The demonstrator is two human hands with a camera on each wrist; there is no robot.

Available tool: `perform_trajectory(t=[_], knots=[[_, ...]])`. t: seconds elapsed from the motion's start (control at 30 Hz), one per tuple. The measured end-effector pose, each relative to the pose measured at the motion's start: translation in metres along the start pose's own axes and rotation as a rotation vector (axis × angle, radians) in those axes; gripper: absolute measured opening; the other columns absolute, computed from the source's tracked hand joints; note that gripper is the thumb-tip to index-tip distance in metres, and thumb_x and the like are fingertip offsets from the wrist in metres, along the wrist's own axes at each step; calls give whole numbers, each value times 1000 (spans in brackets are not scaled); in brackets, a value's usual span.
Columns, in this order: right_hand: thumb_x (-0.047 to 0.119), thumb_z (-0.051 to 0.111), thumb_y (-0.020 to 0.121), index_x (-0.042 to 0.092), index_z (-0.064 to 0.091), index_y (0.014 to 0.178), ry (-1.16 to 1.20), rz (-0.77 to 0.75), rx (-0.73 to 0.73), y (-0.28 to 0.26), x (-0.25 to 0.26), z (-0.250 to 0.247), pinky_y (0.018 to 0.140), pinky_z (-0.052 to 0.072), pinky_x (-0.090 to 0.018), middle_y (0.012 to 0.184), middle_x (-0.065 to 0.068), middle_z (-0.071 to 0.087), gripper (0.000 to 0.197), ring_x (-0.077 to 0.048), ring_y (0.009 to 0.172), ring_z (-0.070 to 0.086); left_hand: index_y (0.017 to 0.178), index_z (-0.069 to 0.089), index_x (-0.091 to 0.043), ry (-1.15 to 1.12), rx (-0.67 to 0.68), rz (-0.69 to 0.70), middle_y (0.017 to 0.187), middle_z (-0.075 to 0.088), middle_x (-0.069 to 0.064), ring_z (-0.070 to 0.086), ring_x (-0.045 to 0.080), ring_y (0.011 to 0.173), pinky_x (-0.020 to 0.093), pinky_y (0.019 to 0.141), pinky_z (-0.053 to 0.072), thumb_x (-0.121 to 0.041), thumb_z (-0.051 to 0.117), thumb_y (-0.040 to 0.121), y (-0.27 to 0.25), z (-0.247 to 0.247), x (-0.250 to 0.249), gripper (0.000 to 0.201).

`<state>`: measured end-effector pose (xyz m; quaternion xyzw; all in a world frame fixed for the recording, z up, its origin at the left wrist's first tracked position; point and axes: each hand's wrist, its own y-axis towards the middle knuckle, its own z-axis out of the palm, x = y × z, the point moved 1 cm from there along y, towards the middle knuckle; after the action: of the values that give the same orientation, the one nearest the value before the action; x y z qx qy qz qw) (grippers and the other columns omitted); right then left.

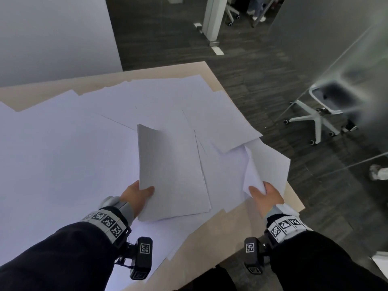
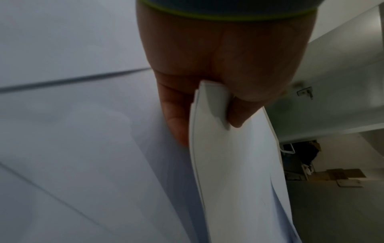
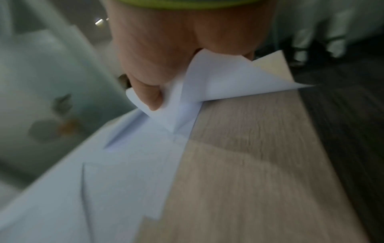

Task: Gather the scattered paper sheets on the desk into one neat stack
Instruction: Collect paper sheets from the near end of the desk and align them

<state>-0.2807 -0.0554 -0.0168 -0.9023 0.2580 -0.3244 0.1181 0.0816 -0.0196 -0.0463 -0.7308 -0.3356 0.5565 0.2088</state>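
Many white paper sheets (image 1: 69,143) lie scattered and overlapping over the wooden desk (image 1: 212,74). My left hand (image 1: 136,196) grips a thin stack of sheets (image 1: 170,173) by its near left edge, thumb on top, held above the desk. In the left wrist view the stack (image 2: 232,164) is pinched between thumb and fingers (image 2: 176,115). My right hand (image 1: 264,196) pinches the lifted corner of a sheet (image 1: 254,171) at the desk's right edge. The right wrist view shows that corner (image 3: 207,85) curled up in my grip over the bare wood (image 3: 249,164).
The desk's right edge (image 1: 294,198) drops to dark carpet (image 1: 262,80). A white office chair (image 1: 323,114) stands behind a glass partition on the right. A white wall panel (image 1: 52,34) rises behind the desk. Some sheets overhang the right edge.
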Motion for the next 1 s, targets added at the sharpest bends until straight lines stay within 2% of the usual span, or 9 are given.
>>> perform_trajectory(t=[0.07,0.17,0.27,0.37,0.47,0.7,0.83,0.93,1.0], knots=[[27,63,90,8,64,96,150,-27,-56,-10,3,-5,57,39,-26,83,-9,65,20,-18,68,56,119,58,-17,2,26,2,90,67,-1,65,22,80,33,70,49,-20,58,98,0,7,-4,20],[28,64,88,17,66,92,277,-110,-87,-24,10,-8,65,48,-30,85,-8,69,12,-24,75,63,118,57,-17,9,72,5,92,66,0,64,23,81,33,69,49,-21,58,98,1,21,-12,20],[41,62,86,31,65,97,196,-110,95,-27,8,1,76,57,-39,88,3,70,15,-19,82,68,119,55,-19,-14,113,-42,96,67,3,64,26,85,36,68,53,-24,59,98,0,30,-17,22],[43,63,85,32,62,110,104,-190,253,-37,13,12,85,56,-41,101,8,69,28,-12,92,66,119,55,-20,-25,143,-102,104,68,7,65,33,95,51,85,57,-28,59,98,1,36,-19,23],[43,60,86,31,60,116,-72,-328,470,-48,23,20,91,53,-40,111,8,65,32,-11,100,62,118,55,-19,-25,126,-117,103,68,7,65,33,95,48,82,56,-27,58,99,1,35,-19,22],[54,58,85,39,52,126,-191,-516,613,-60,44,45,97,48,-35,120,16,59,44,-5,109,56,122,59,-16,-107,92,-176,106,69,11,66,36,98,53,89,56,-33,59,98,0,25,-7,29],[79,45,77,42,29,146,-339,-534,647,-57,52,75,118,27,-39,155,20,32,80,-7,143,29,105,63,-11,-188,72,-234,98,72,13,69,36,93,51,87,57,-58,49,97,-5,25,-8,49],[75,41,83,39,24,150,-496,-632,667,-62,70,87,121,16,-39,161,15,20,77,-9,150,13,102,66,-13,-254,95,-250,94,74,12,72,35,87,44,74,61,-65,56,90,-11,25,-13,54],[74,39,85,39,24,150,-542,-690,663,-62,77,91,121,16,-40,161,14,20,75,-11,150,13,110,67,-14,-93,97,-139,95,75,8,72,30,85,43,73,61,-55,71,84,-9,26,-11,49]])
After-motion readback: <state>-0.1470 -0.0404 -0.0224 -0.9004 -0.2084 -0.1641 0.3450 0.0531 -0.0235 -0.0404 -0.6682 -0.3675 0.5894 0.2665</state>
